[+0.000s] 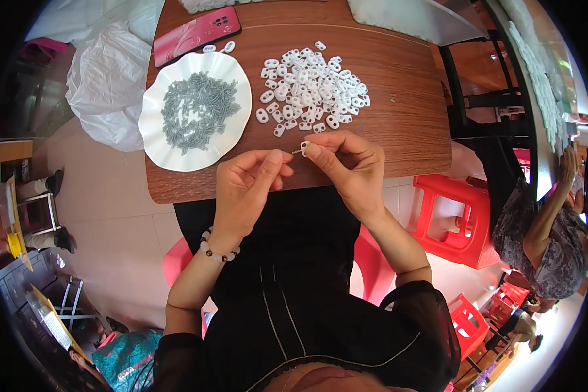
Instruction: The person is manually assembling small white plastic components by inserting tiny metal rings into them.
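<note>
Above the table's near edge, my left hand (247, 186) pinches a thin grey pin-like piece (296, 152) between thumb and fingertips. The tip of that piece meets a small white plastic piece with holes (304, 146), gripped between the thumb and forefinger of my right hand (356, 171). Whether the pin sits inside a hole or only touches the plastic, I cannot tell. Just beyond my hands lies a loose heap of white two-holed plastic pieces (317, 85). To the left, a white wavy-rimmed plate (153, 140) holds many small grey pieces (199, 111).
A pink phone (197, 34) lies behind the plate, with a few white pieces beside it on the brown wooden table (398, 78). A white plastic bag (108, 85) hangs off to the left. Red stools (454, 222) and another person (542, 242) are at the right.
</note>
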`<state>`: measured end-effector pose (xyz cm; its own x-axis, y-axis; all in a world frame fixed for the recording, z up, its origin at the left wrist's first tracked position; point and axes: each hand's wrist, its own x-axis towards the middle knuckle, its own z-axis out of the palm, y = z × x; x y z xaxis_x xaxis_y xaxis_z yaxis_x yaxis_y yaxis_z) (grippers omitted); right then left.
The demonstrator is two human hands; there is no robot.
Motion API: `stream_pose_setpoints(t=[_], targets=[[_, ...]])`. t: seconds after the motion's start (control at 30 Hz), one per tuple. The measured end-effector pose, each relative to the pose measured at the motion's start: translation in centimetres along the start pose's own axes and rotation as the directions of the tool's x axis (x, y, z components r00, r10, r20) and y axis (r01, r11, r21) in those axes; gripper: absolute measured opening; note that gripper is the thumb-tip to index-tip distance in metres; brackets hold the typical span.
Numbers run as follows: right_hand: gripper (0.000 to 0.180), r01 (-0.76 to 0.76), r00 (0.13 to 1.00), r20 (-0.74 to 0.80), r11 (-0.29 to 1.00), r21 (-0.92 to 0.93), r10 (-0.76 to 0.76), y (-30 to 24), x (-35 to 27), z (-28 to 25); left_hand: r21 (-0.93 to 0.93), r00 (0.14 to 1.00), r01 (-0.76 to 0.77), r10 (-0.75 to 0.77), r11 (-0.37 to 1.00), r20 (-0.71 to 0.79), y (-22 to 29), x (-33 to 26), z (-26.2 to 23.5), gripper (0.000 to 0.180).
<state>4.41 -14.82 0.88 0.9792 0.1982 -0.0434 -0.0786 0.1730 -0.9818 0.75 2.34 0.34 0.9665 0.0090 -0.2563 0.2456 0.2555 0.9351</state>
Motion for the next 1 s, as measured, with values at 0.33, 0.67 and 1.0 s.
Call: stream_pose_setpoints(t=[0.33,0.67,1.0], targets=[[0.014,0.038,0.998,-0.054,0.997,-0.07,-0.042,-1.4,-0.7,-2.7,0.61,0.942,-0.32,0.311,0.725,0.125,4.2,4.4,1.2,0.018],[0.013,0.006,0.983,-0.184,1.0,-0.014,-0.009,-1.1,-2.8,-5.6,0.842,0.838,-0.512,0.314,0.17,0.446,3.3,9.7,2.8,0.018],[0.016,0.006,0.991,-0.136,1.0,0.007,-0.005,-0.4,-1.9,-5.8,0.774,0.907,-0.402,0.325,0.489,0.266,3.3,10.1,2.7,0.018]])
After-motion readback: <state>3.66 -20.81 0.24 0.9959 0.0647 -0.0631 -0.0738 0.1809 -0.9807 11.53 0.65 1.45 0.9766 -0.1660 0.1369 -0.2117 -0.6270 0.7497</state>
